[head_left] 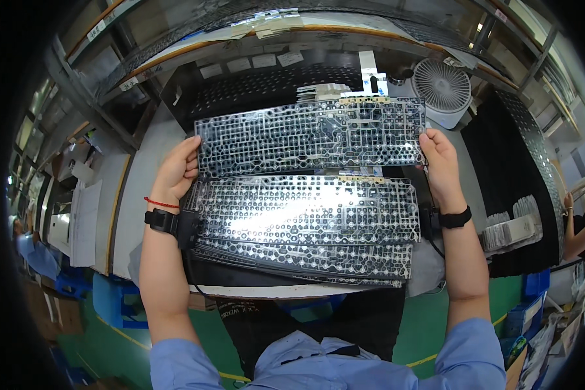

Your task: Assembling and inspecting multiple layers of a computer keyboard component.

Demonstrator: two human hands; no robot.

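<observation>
Between my two hands a keyboard membrane sheet (273, 143) is held up, tilted slightly with its right end higher. It is see-through, with a dense pattern of dark dots and pale traces. My left hand (181, 168) is closed on its left edge, fingers curled. At the right edge my right hand (441, 155) grips it, thumb on top. Just below lies a stack of similar membrane sheets (253, 218), its top one catching a bright glare. The lower sheets fan out unevenly toward the table's front edge. Both wrists wear black bands.
A white round fan (441, 91) stands at the back right. Behind the held sheet are a pile of pale flat pieces (322, 91) and a black perforated panel (253, 88). Bundled white pieces (513, 231) lie on black cloth at right. Shelves (253, 36) run overhead; another person's arm (582, 224) shows far right.
</observation>
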